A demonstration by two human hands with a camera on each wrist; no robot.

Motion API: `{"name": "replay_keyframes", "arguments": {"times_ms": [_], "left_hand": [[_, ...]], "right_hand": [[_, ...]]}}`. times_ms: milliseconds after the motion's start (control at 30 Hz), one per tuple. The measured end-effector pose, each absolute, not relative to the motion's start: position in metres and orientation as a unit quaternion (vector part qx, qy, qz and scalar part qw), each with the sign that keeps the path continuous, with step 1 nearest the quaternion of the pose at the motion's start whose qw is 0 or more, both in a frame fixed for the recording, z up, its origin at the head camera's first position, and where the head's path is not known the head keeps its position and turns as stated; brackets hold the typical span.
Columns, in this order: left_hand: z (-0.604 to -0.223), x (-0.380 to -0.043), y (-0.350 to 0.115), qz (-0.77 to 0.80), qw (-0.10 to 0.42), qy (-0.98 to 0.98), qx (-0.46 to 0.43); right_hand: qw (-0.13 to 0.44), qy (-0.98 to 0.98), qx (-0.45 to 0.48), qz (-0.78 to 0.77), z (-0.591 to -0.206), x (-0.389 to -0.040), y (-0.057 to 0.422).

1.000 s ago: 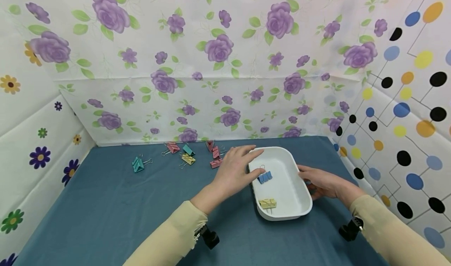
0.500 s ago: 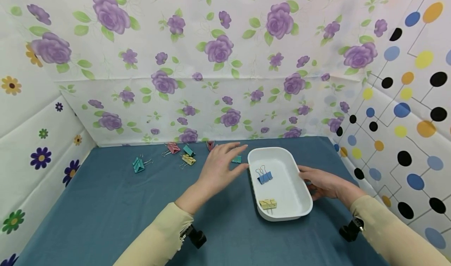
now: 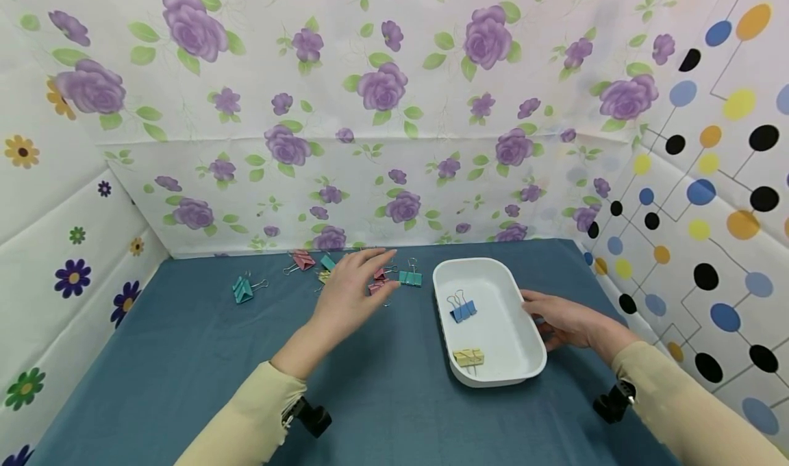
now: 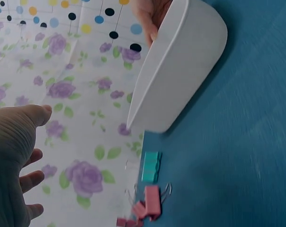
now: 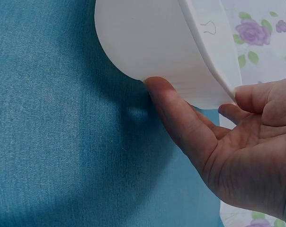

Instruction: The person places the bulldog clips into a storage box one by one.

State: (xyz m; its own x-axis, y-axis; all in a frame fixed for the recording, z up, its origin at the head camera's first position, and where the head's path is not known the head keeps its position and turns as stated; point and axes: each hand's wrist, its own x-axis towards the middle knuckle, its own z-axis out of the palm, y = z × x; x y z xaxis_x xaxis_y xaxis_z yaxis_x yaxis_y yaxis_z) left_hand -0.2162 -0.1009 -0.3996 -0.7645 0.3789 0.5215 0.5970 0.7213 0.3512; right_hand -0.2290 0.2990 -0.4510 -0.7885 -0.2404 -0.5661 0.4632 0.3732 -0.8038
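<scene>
My right hand (image 3: 564, 319) grips the right side of a white plastic tray (image 3: 496, 315), one fingertip at the rim and another low on the outer wall in the right wrist view. Inside the tray lie a blue binder clip (image 3: 464, 311) and a yellow binder clip (image 3: 468, 357). My left hand (image 3: 351, 291) hovers left of the tray, empty, with fingers spread and thumb apart. It partly covers pink binder clips (image 3: 377, 287) on the table. Just beyond its fingertips a green binder clip (image 3: 409, 279) lies beside the tray.
More binder clips lie toward the back left: a teal one (image 3: 243, 290), a pink one (image 3: 302, 260) and another teal one (image 3: 327, 263). Blue cloth (image 3: 394, 411) covers the table. A flowered sheet (image 3: 345, 185) rises at the back, a dotted one (image 3: 678, 247) at right.
My left hand has moved left, from over the tray's left edge to above the pink clips, uncovering the blue clip and the green clip. The right hand and tray have stayed put.
</scene>
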Motion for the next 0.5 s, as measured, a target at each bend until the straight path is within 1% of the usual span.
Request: {"name": "replay_keyframes", "arguments": {"times_ms": [500], "left_hand": [[-0.398,-0.206,-0.144,-0.232,0.194,-0.928,-0.215]], "right_hand": [[0.319,0.767,0.068,-0.553,-0.450,-0.229,0.299]]}}
